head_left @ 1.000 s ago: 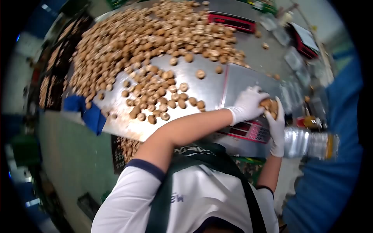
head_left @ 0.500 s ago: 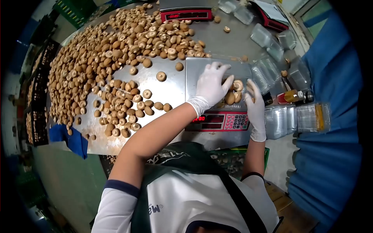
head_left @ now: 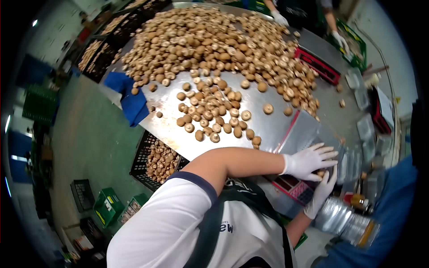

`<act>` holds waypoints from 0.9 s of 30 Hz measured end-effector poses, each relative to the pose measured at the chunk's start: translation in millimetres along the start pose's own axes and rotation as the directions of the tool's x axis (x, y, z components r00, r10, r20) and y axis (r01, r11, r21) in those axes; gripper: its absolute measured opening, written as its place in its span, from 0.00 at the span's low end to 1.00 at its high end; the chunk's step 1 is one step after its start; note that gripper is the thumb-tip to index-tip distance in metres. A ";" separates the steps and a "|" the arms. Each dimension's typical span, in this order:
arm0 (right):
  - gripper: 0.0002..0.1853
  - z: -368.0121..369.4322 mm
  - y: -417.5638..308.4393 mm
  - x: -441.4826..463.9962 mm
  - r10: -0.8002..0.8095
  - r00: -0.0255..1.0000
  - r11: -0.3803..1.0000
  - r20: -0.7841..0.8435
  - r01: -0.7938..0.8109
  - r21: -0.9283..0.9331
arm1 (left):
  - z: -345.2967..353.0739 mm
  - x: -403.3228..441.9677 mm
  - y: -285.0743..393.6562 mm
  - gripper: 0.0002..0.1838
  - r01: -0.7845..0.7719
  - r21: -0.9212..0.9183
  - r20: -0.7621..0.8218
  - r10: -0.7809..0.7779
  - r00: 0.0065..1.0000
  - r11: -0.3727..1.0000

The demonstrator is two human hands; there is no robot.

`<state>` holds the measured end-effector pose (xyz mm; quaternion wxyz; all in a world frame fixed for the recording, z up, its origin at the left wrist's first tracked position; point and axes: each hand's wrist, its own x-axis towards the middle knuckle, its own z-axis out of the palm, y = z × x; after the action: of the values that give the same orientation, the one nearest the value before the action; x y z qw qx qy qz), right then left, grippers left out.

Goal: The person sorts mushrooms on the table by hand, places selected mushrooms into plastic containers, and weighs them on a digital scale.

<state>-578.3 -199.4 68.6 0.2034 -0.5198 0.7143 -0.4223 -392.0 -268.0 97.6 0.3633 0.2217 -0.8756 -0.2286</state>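
Head view: a few mushrooms (head_left: 320, 173) at scale's (head_left: 304, 129) right end, between hands. Left hand (head_left: 309, 161) above, grip spread apart; right hand (head_left: 321, 195) beside, can't tell if grip's clamped. Caps probably light, soft, bruisable; best cupped round the rims.

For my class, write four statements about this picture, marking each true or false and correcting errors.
1. The left hand and right hand wear white gloves. True.
2. The black perforated plastic crate nearest the person is empty. False: it holds brown mushrooms.
3. A crumpled blue cloth lies at the left end of the silver metal table. True.
4. Only one person's hands show. False: another person's white-gloved hand shows across the table.
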 end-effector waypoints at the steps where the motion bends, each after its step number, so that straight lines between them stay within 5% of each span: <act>1: 0.25 -2.4 -13.2 -0.9 -0.009 1.000 1.000 -0.011 0.009 -0.006 | -22.1 -16.3 1.8 0.37 -0.002 -0.024 -0.035 0.001 0.999 1.000; 4: 0.24 -0.5 -45.3 -11.0 -0.211 0.960 0.971 -0.182 0.184 -0.154 | -78.9 -92.1 -6.5 0.34 0.232 0.037 -0.203 -0.220 0.954 0.972; 7: 0.24 19.9 -70.5 -19.2 -0.279 0.911 0.954 -0.302 0.298 0.017 | -126.1 -204.4 -14.1 0.32 0.573 -0.044 -0.450 -0.528 0.720 0.818; 8: 0.24 34.7 -83.5 -23.5 -0.339 0.894 0.938 -0.293 0.344 -0.036 | -132.1 -252.7 -18.8 0.32 0.670 0.052 -0.552 -0.538 0.637 0.740; 10: 0.25 71.2 -108.2 -31.9 -0.395 0.909 0.912 -0.134 0.405 0.059 | -148.9 -331.3 1.8 0.30 0.857 0.003 -0.697 -0.613 0.371 0.516; 11: 0.26 95.5 -117.6 -36.8 -0.433 0.901 0.893 -0.033 0.434 0.119 | -154.4 -363.7 19.4 0.29 0.872 -0.209 -0.724 -0.669 0.166 0.442; 13: 0.28 147.9 -145.9 -53.9 -0.438 0.870 0.873 0.227 0.352 0.338 | -152.4 -426.2 46.6 0.29 0.983 -0.120 -0.814 -0.580 -0.018 0.137; 14: 0.29 173.6 -153.2 -63.3 -0.521 0.792 0.852 0.318 0.464 0.241 | -150.3 -443.5 62.2 0.28 0.981 -0.152 -0.844 -0.532 -0.063 0.125; 16: 0.29 223.0 -168.5 -89.7 -0.567 0.663 0.822 0.489 0.415 0.389 | -138.4 -461.5 79.7 0.28 0.968 -0.228 -0.844 -0.518 -0.141 0.109; 17: 0.27 242.0 -182.8 -95.7 -0.646 0.512 0.759 0.566 0.510 0.405 | -125.3 -469.6 81.0 0.28 0.956 -0.276 -0.825 -0.536 -0.179 0.105; 19: 0.26 282.0 -201.8 -111.9 -0.657 0.412 0.726 0.631 0.572 0.383 | -108.4 -466.7 83.3 0.27 0.923 -0.369 -0.728 -0.652 -0.213 0.111; 21: 0.26 326.1 -214.4 -116.3 -0.679 0.381 0.709 0.627 0.560 0.428 | -114.1 -482.7 86.5 0.22 0.921 -0.291 -0.614 -0.789 0.026 0.257; 23: 0.26 365.5 -235.9 -109.8 -0.683 0.347 0.700 0.642 0.562 0.441 | -137.6 -479.7 98.9 0.19 0.941 -0.220 -0.612 -0.787 0.072 0.257; 27: 0.25 470.7 -264.8 -69.8 -0.777 0.343 0.581 0.529 0.715 0.389 | -163.4 -494.9 104.5 0.18 0.895 -0.408 -0.630 -0.765 -0.132 0.182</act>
<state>-57.5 -347.2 10.0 0.2451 -0.8887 0.2582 -0.2890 20.9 50.6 -5.3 0.4285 0.8222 -0.3033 -0.2201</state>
